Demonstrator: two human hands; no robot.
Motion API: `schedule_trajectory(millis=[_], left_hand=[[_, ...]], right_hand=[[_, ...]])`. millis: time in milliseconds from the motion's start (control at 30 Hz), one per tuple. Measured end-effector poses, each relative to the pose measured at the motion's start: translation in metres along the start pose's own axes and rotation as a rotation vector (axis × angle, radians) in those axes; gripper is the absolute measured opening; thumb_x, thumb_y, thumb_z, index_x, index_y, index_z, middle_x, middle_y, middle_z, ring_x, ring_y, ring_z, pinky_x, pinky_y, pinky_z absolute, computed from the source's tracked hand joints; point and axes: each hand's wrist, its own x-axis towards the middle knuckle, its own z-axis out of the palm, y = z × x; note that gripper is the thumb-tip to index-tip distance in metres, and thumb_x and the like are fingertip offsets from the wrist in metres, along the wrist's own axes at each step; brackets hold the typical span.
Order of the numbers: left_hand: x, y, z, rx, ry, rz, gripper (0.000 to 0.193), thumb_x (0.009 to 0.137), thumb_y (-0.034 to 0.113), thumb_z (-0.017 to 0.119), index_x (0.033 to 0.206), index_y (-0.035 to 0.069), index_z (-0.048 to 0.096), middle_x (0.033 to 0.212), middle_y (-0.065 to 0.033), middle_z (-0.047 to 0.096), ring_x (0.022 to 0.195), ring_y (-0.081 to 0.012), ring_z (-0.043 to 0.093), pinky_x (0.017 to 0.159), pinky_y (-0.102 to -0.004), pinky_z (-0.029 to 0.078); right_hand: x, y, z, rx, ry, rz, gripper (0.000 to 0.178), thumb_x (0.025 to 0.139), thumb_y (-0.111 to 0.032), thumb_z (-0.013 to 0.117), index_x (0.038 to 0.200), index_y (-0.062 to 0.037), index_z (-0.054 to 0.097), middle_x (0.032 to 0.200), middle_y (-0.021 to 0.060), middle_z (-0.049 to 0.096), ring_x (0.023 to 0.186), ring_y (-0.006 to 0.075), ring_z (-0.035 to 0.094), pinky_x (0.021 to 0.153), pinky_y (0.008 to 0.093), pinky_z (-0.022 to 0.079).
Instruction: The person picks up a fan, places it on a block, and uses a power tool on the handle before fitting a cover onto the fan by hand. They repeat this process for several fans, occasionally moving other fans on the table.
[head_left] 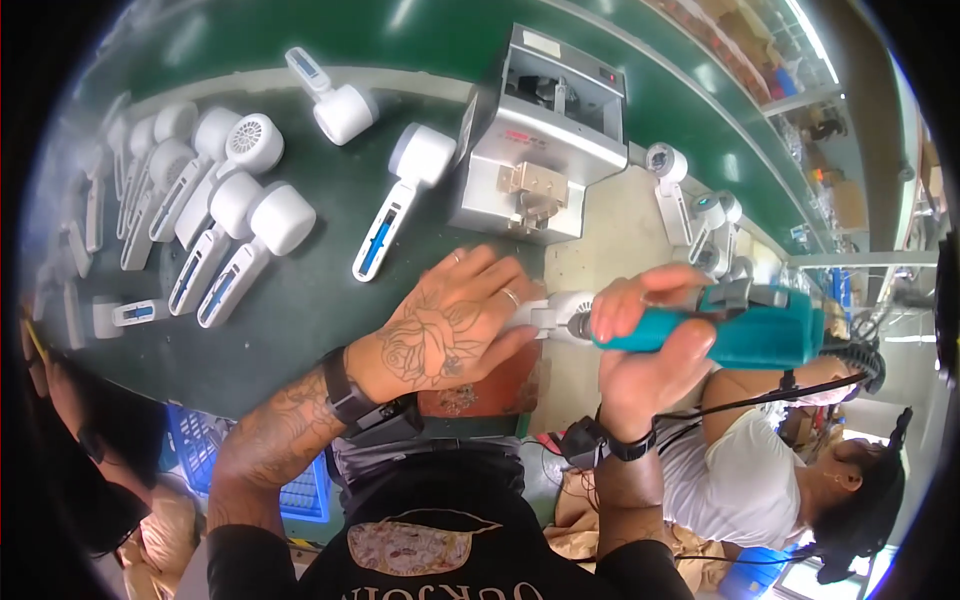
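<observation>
My left hand (435,335) is closed around a white handheld device (570,312), whose round head shows a slotted grille. The handle is mostly hidden under my fingers. My right hand (650,350) grips a teal electric screwdriver (770,325), held level with its cord trailing off to the right. The screwdriver's front end meets the head of the white device. Just beyond my left hand lies another white device (405,195), its long handle open with a blue strip inside.
Several similar white devices (240,220) stand and lie at the left of the green table (330,200). A grey metal machine (545,130) stands ahead. More devices (672,190) are at the far right. A co-worker (750,460) sits at right, and a blue crate (305,490) is below the table.
</observation>
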Motion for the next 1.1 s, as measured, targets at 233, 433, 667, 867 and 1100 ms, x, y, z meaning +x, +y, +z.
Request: schedule_trajectory(millis=[233, 433, 667, 867, 1100], left_hand=[[-0.003, 0.005, 0.001, 0.041, -0.075, -0.032, 0.036, 0.081, 0.017, 0.071, 0.113, 0.004, 0.063, 0.100, -0.0090, 0.055, 0.095, -0.0275, 0.053, 0.083, -0.0396, 0.045], [-0.001, 0.002, 0.001, 0.050, -0.102, -0.042, 0.036, 0.082, 0.018, 0.071, 0.114, 0.004, 0.062, 0.104, -0.0097, 0.055, 0.097, -0.0282, 0.053, 0.084, -0.0408, 0.045], [-0.006, 0.003, 0.007, 0.146, 0.022, 0.000, 0.042, 0.081, 0.027, 0.073, 0.117, 0.008, 0.064, 0.133, -0.0107, 0.051, 0.106, -0.0300, 0.056, 0.089, -0.0425, 0.047], [-0.029, -0.002, 0.022, 0.183, 0.148, 0.297, 0.038, 0.075, 0.023, 0.069, 0.108, 0.006, 0.063, 0.105, -0.0112, 0.060, 0.101, -0.0296, 0.058, 0.085, -0.0419, 0.047], [-0.074, 0.024, -0.085, 0.190, 0.254, -0.213, 0.032, 0.088, 0.022, 0.066, 0.116, 0.007, 0.064, 0.110, -0.0093, 0.067, 0.100, -0.0299, 0.065, 0.085, -0.0401, 0.054]], right_hand=[[-0.019, 0.006, -0.006, 0.000, 0.018, 0.024, 0.072, 0.088, -0.071, 0.055, 0.103, -0.0019, 0.046, 0.065, 0.0040, 0.046, 0.055, 0.0159, 0.046, 0.052, 0.0309, 0.041], [-0.018, 0.029, -0.009, 0.127, -0.071, 0.002, 0.054, 0.092, -0.057, 0.058, 0.095, -0.0048, 0.044, 0.064, 0.0069, 0.046, 0.055, 0.0175, 0.047, 0.050, 0.0324, 0.041], [-0.018, 0.029, -0.010, 0.167, 0.031, -0.044, 0.044, 0.091, -0.047, 0.061, 0.087, -0.0062, 0.043, 0.065, 0.0054, 0.045, 0.055, 0.0162, 0.044, 0.049, 0.0311, 0.039], [-0.019, 0.006, -0.006, 0.604, 0.534, 0.120, 0.047, 0.098, -0.048, 0.056, 0.111, -0.0029, 0.054, 0.077, 0.0041, 0.053, 0.064, 0.0118, 0.047, 0.061, 0.0260, 0.041], [0.019, -0.038, -0.029, 0.232, 0.566, -0.380, 0.048, 0.101, -0.052, 0.046, 0.096, -0.0056, 0.056, 0.075, 0.0071, 0.052, 0.069, 0.0196, 0.051, 0.066, 0.0297, 0.045]])
